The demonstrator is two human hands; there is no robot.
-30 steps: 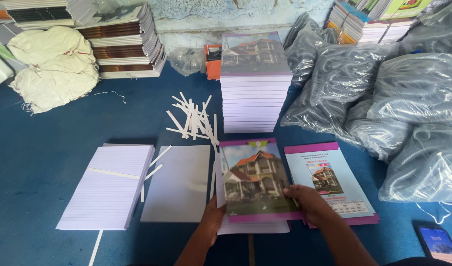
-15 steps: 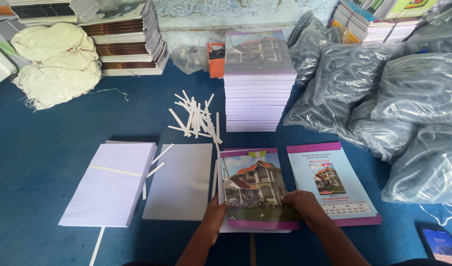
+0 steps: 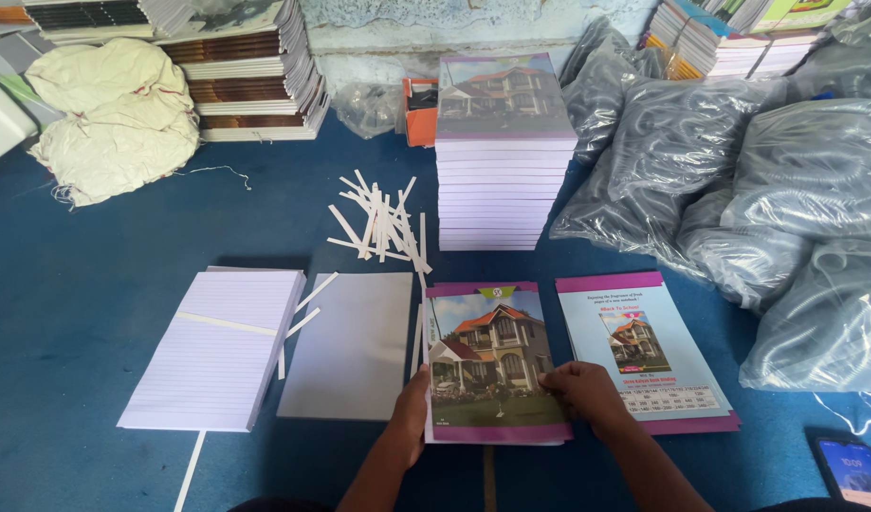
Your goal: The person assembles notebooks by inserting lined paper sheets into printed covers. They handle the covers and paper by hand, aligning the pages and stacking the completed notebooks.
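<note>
Two hands: both on one glossy cover sheet printed with a house picture and edged in purple, flat on the blue floor covering.
Left hand: fingers laid flat along the cover's left edge, pressing rather than clasping.
Right hand: fingers curled onto the cover's lower right part, not closed round anything.
Under the cover: white page edges showing along the bottom and left.
Just right: pale blue back-cover sheet with a purple band, flat, nearly touching the house cover.
Just left: plain grey card rectangle, matte, square-cornered.
Further left: thick block of white ruled paper, crisp stacked edges, a paper strip lying across it.
Ahead: loose heap of thin white paper strips, criss-crossed.
Behind those: tall, straight-sided stack of finished notebooks with the same house cover on top.
Right side: bulging clear plastic bags of grey coiled material, shiny and wrinkled, crowding close to the blue back cover.
Far left: crumpled cream cloth bundle.
Lower right corner: dark phone with a lit screen.
Open room: bare blue floor at the left and between the ruled block and the cloth.
</note>
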